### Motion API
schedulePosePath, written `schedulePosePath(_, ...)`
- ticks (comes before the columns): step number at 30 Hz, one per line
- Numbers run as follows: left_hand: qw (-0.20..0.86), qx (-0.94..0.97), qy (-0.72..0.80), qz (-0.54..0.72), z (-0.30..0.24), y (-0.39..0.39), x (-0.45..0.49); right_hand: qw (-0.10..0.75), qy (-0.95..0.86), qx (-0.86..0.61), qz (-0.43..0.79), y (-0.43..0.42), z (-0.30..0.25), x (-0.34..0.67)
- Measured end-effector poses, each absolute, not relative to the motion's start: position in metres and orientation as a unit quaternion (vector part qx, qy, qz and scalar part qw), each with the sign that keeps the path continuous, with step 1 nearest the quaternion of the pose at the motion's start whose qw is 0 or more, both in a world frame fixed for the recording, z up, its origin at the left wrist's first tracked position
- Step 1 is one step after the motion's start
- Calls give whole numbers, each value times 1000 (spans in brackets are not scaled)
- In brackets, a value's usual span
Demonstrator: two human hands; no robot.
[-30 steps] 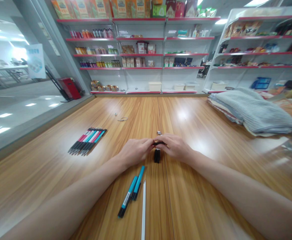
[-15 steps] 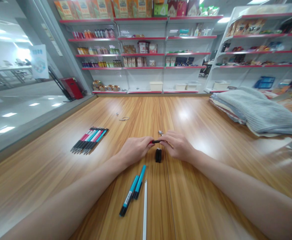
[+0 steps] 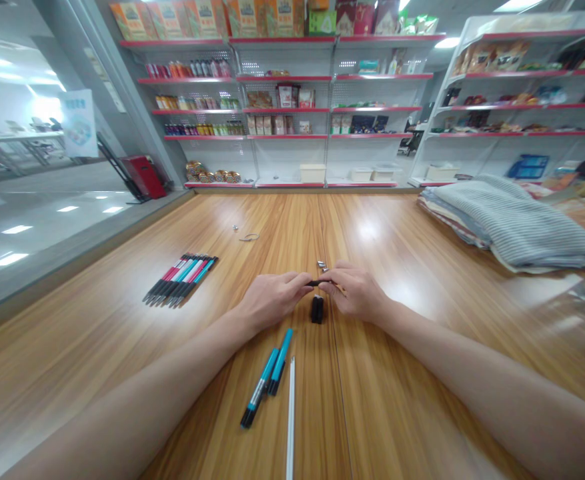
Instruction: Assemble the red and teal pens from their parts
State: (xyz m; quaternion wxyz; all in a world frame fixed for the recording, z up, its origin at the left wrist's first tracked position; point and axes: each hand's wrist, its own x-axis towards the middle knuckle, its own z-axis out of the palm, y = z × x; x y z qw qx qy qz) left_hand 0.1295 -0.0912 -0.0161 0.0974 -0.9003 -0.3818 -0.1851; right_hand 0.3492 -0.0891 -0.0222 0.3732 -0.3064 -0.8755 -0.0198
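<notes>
Both hands meet over the middle of the table, pinching one pen (image 3: 313,283) between them. My left hand (image 3: 278,297) covers one end of it, and my right hand (image 3: 355,288) grips the black end. A thin tip pokes out past the right fingers. Just below the hands are black pen grips (image 3: 317,310). Small silver pen tips (image 3: 322,265) lie beyond the fingers. Nearer to me are blue pen barrels (image 3: 281,361) with black ends and slim white refills (image 3: 291,413). Off to the left, several pens (image 3: 179,280) in red, white and blue lie side by side.
A thin ring-like strip (image 3: 249,237) and a tiny shiny piece (image 3: 235,228) lie farther back on the wooden table (image 3: 397,413). Folded striped cloth (image 3: 517,220) is piled at the right. Stocked shelves (image 3: 287,79) stand behind the table.
The red part of the pen that showed at my left fingers is now covered. Both hands remain in nearly the same place, and the loose parts have not moved.
</notes>
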Motion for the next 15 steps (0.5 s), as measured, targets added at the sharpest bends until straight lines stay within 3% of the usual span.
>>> schedulePosePath(15, 128, -908, -354, -183, -21, -90, 128, 331, -881, -332, -59, -94, -20, 350)
